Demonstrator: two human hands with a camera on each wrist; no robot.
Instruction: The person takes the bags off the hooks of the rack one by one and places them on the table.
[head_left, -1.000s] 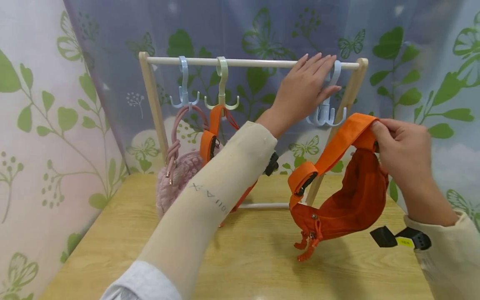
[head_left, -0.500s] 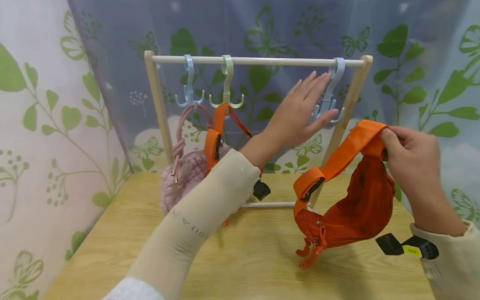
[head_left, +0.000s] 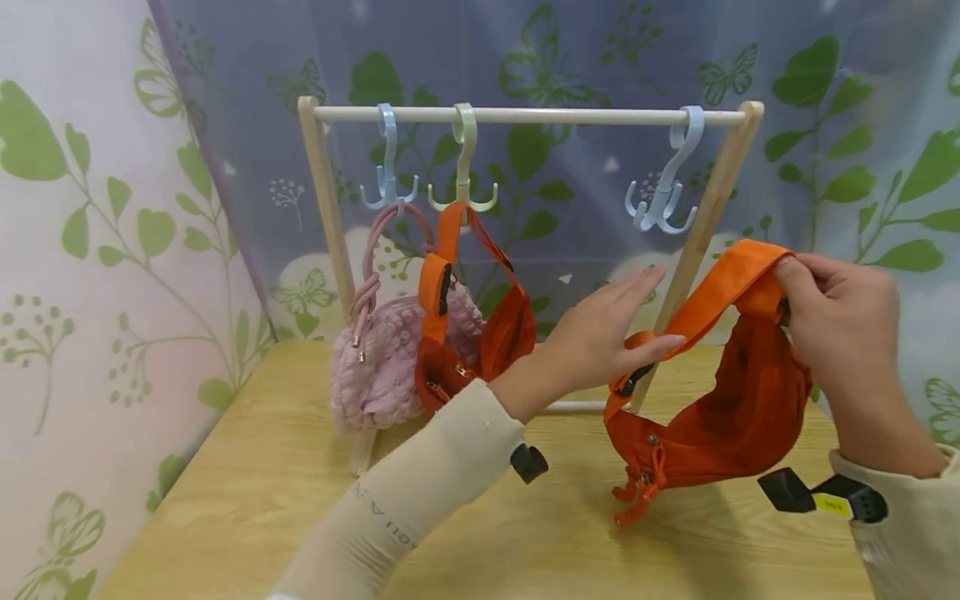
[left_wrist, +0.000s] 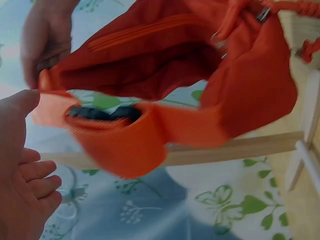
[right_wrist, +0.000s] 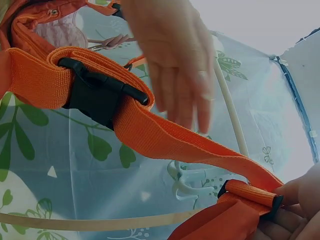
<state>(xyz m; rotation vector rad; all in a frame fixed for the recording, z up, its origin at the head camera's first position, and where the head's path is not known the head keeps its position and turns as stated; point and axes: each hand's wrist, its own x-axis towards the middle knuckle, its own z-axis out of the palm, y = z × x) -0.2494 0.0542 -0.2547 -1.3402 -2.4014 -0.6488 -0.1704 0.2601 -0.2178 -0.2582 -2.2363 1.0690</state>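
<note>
My right hand (head_left: 843, 325) pinches the orange strap (head_left: 731, 279) of a red-orange waist bag (head_left: 712, 454) between thumb and fingers. The bag hangs in the air above the table, zip pulls dangling. My left hand (head_left: 592, 337), fingers straight, is beside the strap's folded, buckled part. In the right wrist view a black buckle (right_wrist: 95, 97) shows on the strap, with the left hand beyond it. I cannot tell whether the left hand touches the strap. Above both hands, a light blue hook (head_left: 663, 204) hangs tilted at the right of the rack's white rail (head_left: 570, 116).
Another red-orange waist bag (head_left: 513, 321) hangs from a pale green hook (head_left: 462, 183). Left of it, a pink handbag (head_left: 375, 375) hangs by its handle from a blue hook (head_left: 387, 171). The rack's wooden legs (head_left: 326, 196) stand on the wooden table (head_left: 247, 475). Patterned cloth stands behind.
My left hand has come down from the right-hand blue hook to beside the strap. The right hand still holds the bag, slightly lower. The freed hook now tilts.
</note>
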